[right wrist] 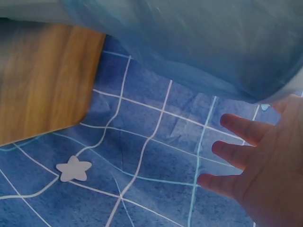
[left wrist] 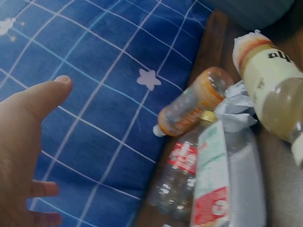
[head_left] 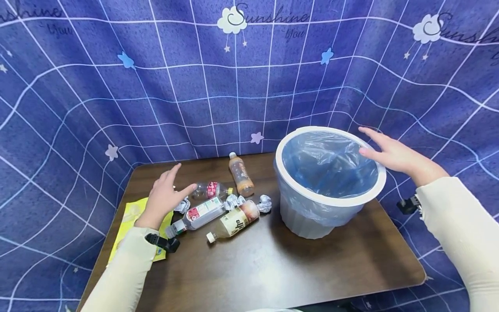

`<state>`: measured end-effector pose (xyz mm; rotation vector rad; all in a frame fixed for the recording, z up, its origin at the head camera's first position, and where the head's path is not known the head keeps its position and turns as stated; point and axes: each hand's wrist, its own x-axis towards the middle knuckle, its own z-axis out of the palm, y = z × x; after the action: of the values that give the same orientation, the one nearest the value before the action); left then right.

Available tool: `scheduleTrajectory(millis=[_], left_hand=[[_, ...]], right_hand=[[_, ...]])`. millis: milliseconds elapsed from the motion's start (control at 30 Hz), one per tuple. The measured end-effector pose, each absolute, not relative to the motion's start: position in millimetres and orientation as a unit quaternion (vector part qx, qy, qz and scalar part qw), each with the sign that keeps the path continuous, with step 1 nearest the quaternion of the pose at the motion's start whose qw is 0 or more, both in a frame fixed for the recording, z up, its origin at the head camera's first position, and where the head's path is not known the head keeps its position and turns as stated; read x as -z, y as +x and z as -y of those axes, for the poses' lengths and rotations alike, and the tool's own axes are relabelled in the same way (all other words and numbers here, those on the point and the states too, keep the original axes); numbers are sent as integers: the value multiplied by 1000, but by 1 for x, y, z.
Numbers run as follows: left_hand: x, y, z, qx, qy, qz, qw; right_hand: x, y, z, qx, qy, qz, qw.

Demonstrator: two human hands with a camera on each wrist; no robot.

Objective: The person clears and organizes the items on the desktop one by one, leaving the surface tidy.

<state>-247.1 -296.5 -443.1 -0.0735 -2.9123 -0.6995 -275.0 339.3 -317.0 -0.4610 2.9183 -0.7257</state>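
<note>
Clock face centred on the table [head_left: 218, 277], 12 pointing away from the person. At 9, a yellow packet [head_left: 128, 216] is lying flat, partly hidden by the left forearm. Nearer the centre, towards 10, a cream-labelled bottle [head_left: 235, 221] is lying on its side, white cap pointing to 8; lying flat, it is running no risk of toppling, though it could probably roll. A clear bottle [head_left: 204, 213] is lying beyond it at 10, its cap also pointing to 8. Crumpled paper balls [head_left: 265, 203] are sitting among and beside the bottles, perhaps chocking them slightly. The left hand [head_left: 165, 195] is hovering at 10, fingers extended, thumb spread wide, gripping nothing; it is presumably keeping that span to suit a bottle's girth. Near its thumb, a red-labelled bottle [head_left: 212, 190] is lying with its yellow cap pointing to 3. At 2, the bin [head_left: 302, 214] is standing upright, mouth up; its liner [head_left: 323, 167] is folding over the rim, which is likely holding the bag in place. The right hand [head_left: 390, 151] is hanging by the rim's far right, fingers spread and grasping nothing; contact I cannot tell. Towards 11–12, an orange-tinted bottle [head_left: 241, 174] is lying with its cap pointing to 11. Farthest, a blue curtain [head_left: 249, 112] is backing everything.
</note>
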Motion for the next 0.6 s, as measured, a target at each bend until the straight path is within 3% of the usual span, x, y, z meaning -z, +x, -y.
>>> scheduleTrajectory(millis=[600], left_hand=[[511, -233, 307, 284, -3, 958, 41]], right_hand=[[331, -273, -329, 268, -163, -949, 40]])
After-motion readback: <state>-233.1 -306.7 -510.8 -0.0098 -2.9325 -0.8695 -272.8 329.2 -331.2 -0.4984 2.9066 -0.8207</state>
